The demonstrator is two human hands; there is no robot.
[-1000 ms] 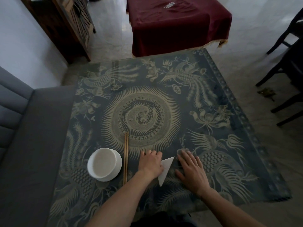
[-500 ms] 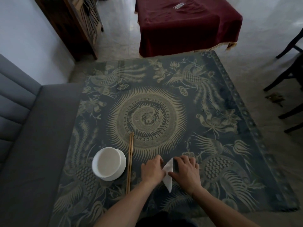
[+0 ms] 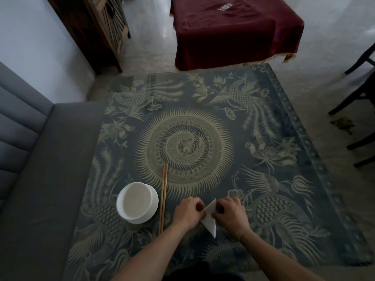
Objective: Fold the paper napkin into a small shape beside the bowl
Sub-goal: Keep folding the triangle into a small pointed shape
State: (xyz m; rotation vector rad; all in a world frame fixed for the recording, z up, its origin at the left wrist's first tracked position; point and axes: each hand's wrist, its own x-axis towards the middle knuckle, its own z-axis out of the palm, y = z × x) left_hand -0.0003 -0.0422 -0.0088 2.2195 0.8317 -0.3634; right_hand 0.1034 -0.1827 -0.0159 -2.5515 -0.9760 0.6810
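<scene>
A white paper napkin point(image 3: 210, 219), folded into a narrow triangle, lies on the patterned table near its front edge. My left hand point(image 3: 188, 212) pinches its left side and my right hand point(image 3: 231, 214) pinches its right side. The napkin's lower point sticks out below both hands; part of its middle is hidden by my fingers. A white bowl point(image 3: 137, 202) stands to the left. A pair of wooden chopsticks point(image 3: 163, 198) lies between the bowl and my left hand.
The table point(image 3: 263, 179) carries a dark cloth with gold phoenix patterns. A grey sofa point(image 3: 30, 169) adjoins its left side. Beyond it are a red-draped table point(image 3: 233, 31) and a wooden cabinet point(image 3: 97, 27). Dark chairs point(image 3: 361, 88) stand at the right.
My hands lay flat on either side of the napkin; they have closed in and now pinch it from both sides. The napkin's shape is narrower than before.
</scene>
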